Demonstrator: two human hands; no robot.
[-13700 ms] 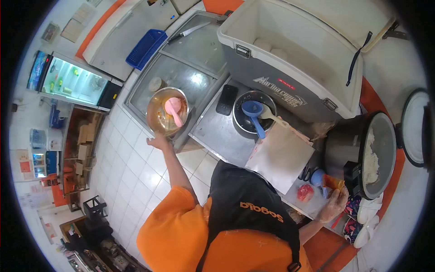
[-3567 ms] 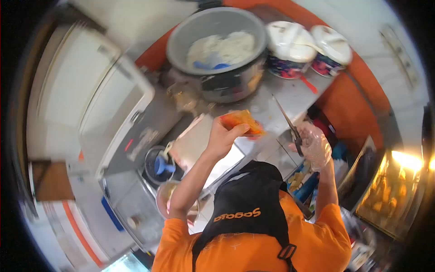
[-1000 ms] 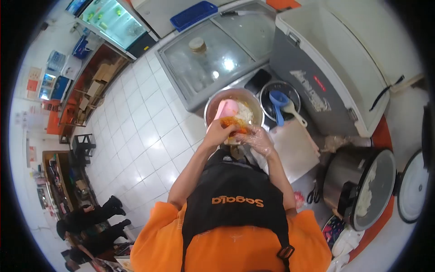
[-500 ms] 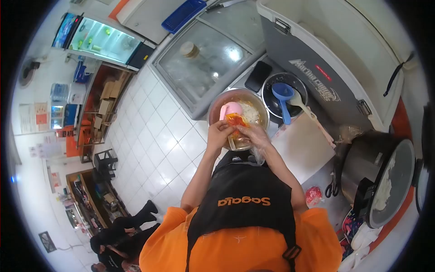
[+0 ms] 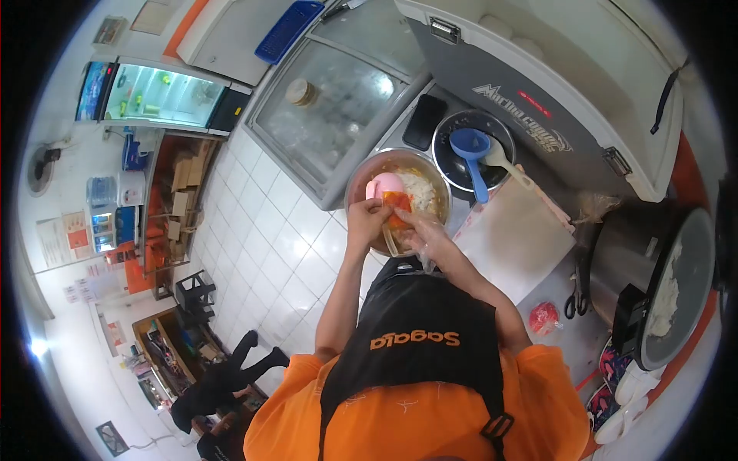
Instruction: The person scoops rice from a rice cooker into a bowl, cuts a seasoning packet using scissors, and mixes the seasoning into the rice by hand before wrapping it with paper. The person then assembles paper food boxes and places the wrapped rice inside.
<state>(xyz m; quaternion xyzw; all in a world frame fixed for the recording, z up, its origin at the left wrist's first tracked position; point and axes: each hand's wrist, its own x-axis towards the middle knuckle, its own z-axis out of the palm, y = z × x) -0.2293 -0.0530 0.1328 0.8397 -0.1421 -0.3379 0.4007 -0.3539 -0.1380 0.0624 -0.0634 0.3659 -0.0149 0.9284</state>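
My left hand [image 5: 367,223] is closed with its fingertips pinched on a small orange-red packet [image 5: 397,203]. Gripping the packet's other side is my right hand [image 5: 427,235], which wears a clear plastic glove. Both hands are over a metal bowl [image 5: 355,183] in front of my apron. Inside the bowl lie a pink cup-like scoop [image 5: 387,184] and a white, rice-like mass [image 5: 419,189]. A pale, flat strip [image 5: 390,241] shows beneath the packet; I cannot tell what it is.
A black pan [image 5: 448,173] right of the bowl holds a blue ladle [image 5: 470,144] and a pale spatula [image 5: 503,160]. Nearby are a phone [image 5: 425,121], paper sheets [image 5: 516,238], scissors [image 5: 575,298], a large rice pot [image 5: 626,250] and a grey cooler [image 5: 500,88]. Another person [image 5: 223,380] is at lower left.
The view has shifted slightly, and the bowl sits a little further left in it. Both hands still hold the packet, which appears more upright. The other person's legs have changed position.
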